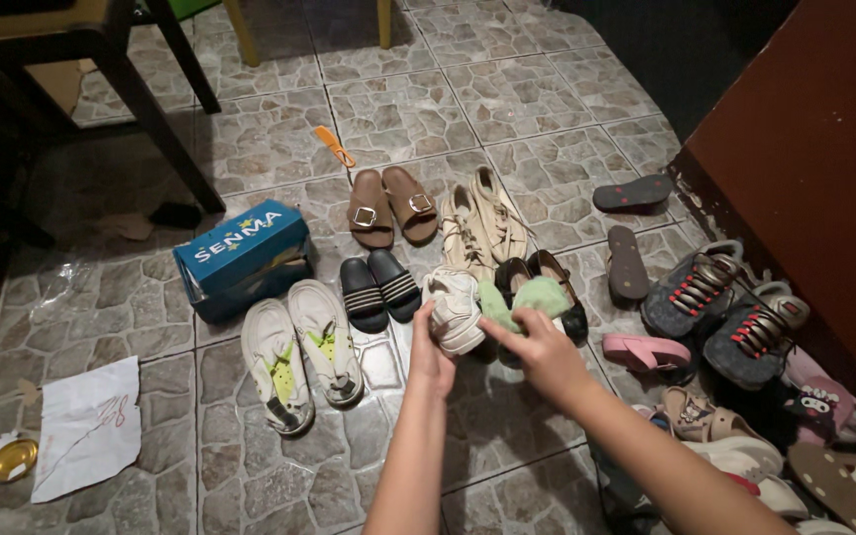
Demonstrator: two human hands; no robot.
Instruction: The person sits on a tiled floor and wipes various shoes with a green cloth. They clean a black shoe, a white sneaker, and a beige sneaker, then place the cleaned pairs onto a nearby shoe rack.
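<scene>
Holding a cream shoe [455,311] up off the tiled floor [279,451], the left hand [429,359] has its fingers [426,319] curled shut around the shoe's near end, thumb side toward the camera. The right hand [542,355] reaches in from the right; its fingers [500,328] are partly closed and pinch at a soft green cloth [530,296] that lies over a pair of black shoes [547,282], touching the cream shoe's side. Whether the right hand has the cloth fully gripped or only presses on it, I cannot tell.

To do this well, I judge the left hand should keep the shoe steady and level while the right takes a firm bunch of the cloth, not just its edge, so the cloth does not slip or drag the black shoes underneath.

Just beyond the hands stand black striped slides [378,287], a pair of tan laced sneakers [482,228] and brown buckled sandals [391,205]. To the left lie pale slip-on shoes [301,349] with green insoles beside a blue shoebox [240,253]. Grey sneakers [730,312] with red-marked laces sit to the right, near a pink slipper [644,351].
</scene>
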